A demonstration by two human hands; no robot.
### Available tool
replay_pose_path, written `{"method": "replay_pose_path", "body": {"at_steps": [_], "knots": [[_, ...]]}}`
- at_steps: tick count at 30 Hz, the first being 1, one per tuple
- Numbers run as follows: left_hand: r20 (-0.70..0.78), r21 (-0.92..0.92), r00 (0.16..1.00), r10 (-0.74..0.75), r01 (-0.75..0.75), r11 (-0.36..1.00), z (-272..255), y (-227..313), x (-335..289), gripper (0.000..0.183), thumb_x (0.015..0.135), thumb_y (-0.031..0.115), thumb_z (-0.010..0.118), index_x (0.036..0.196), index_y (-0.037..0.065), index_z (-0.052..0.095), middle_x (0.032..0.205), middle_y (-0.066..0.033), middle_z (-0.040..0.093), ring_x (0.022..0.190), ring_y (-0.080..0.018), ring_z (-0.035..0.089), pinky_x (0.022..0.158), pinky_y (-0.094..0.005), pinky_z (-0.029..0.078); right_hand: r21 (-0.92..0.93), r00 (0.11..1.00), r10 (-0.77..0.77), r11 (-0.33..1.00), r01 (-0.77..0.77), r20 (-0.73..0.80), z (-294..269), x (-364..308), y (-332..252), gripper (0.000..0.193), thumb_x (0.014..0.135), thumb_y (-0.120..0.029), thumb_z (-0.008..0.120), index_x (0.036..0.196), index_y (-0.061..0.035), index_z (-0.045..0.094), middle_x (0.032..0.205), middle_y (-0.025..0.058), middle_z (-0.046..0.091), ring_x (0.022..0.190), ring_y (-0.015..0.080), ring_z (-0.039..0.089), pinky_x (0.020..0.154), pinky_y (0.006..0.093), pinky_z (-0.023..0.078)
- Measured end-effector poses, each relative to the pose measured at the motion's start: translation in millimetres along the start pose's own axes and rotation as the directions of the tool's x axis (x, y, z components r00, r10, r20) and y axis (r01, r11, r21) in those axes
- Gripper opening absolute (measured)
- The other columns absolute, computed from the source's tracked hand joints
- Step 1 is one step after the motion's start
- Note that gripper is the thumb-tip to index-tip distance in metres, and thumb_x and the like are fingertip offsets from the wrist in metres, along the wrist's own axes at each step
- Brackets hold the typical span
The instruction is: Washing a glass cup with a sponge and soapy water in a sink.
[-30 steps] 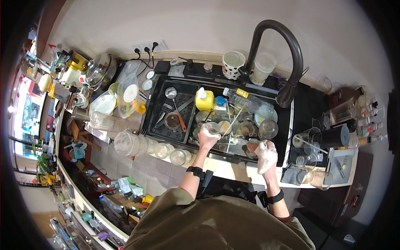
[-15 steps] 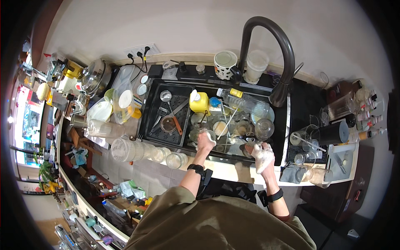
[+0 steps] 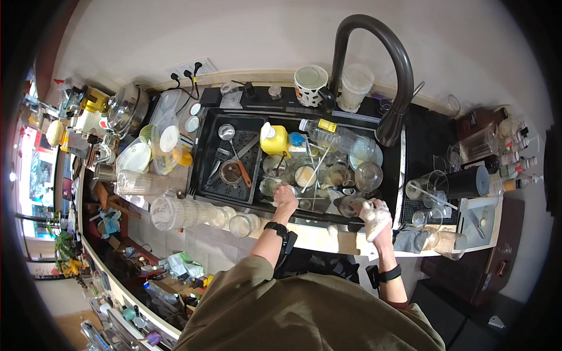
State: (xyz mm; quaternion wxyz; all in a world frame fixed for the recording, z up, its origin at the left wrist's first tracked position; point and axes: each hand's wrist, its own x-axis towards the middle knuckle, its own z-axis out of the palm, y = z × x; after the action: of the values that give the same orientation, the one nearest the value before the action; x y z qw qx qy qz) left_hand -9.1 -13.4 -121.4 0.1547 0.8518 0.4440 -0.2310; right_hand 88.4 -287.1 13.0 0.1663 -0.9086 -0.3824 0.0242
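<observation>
Currently, left hand (image 3: 285, 199) is occupying six o'clock of the sink (image 3: 389, 190), beside a glass (image 3: 270, 186), right hand (image 3: 376, 220) four; finger grips I cannot tell.

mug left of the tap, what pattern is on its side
Dark patches on white; the mug shows best in the head view.

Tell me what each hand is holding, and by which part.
That cannot be told: the left hand is close by a glass and the foamy right hand is beside another glass, but neither grip shows clearly.
</observation>
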Motion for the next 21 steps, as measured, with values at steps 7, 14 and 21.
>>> {"method": "replay_pose_path", "body": {"at_steps": [7,14,21], "knots": [[0.029,0.069,1.0,0.001,-0.003,0.998,15.2,-4.0,8.1,0.036,0.077,0.018,0.074,0.111,0.006,0.069,0.121,-0.015,0.063,0.115,-0.0346,0.06,0.094,-0.0417,0.052,0.011,0.998,0.053,0.999,-0.053,-0.034,-5.6,-8.2,17.4,0.017,0.078,-0.009,0.058,0.093,-0.0075,0.065,0.095,0.0157,0.063,0.088,0.0361,0.061,0.073,0.0447,0.051],[0.073,0.121,0.996,-0.041,0.032,0.992,-8.1,7.7,-5.5,0.045,0.078,0.019,0.071,0.12,0.005,0.064,0.13,-0.0169,0.057,0.121,-0.0357,0.056,0.1,-0.0431,0.046,0.063,0.985,0.166,0.985,-0.162,-0.056,0.5,-16.4,26.4,0.012,0.081,-0.013,0.058,0.091,-0.0071,0.064,0.098,0.0139,0.063,0.089,0.0358,0.061,0.074,0.0446,0.051],[0.057,-0.008,0.983,0.173,-0.173,0.985,-73.4,38.7,-66.7,0.04,0.076,0.031,0.075,0.105,0.004,0.07,0.114,-0.0165,0.066,0.113,-0.0343,0.061,0.095,-0.0453,0.047,-0.084,0.988,0.145,0.985,-0.149,-0.055,-10.7,-21.1,28.3,0.012,0.085,-0.017,0.058,0.09,-0.0072,0.064,0.097,0.014,0.063,0.09,0.0346,0.062,0.072,0.0456,0.051]]}}
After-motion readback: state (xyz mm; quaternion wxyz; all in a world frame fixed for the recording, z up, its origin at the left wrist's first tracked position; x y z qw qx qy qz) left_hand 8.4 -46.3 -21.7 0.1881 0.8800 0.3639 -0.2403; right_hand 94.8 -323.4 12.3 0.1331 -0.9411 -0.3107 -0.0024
